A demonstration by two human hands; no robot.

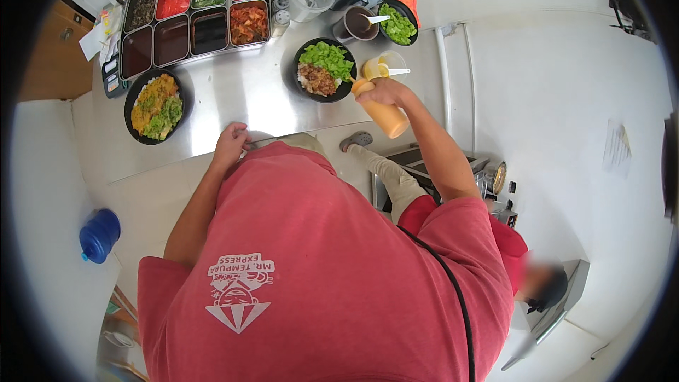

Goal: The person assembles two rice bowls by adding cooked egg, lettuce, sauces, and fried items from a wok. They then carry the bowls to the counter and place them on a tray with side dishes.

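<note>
My right hand (385, 91) is wrapped round a squeeze bottle (388, 121) of pale orange sauce. The bottle is tilted, its tip at the right rim of a black bowl (335, 99). Inside that bowl, lettuce (327, 56) lies beside chopped brown meat (317, 80) on white rice. Whether sauce is flowing is too small to tell. My left hand (232, 143) rests low at the counter's front edge, its fingers curled in with nothing visible in them. Another black bowl (168, 134), to the left, holds lettuce and a yellow-orange topping over rice.
A rack of metal pans (172, 41) with sauces, eggs and kimchi stands at the back left of the steel counter (233, 92). Behind my right hand are a yellow sauce cup (375, 65), a dark sauce container (348, 26) and a lettuce bowl (396, 23). Another person (506, 244) is behind me, right.
</note>
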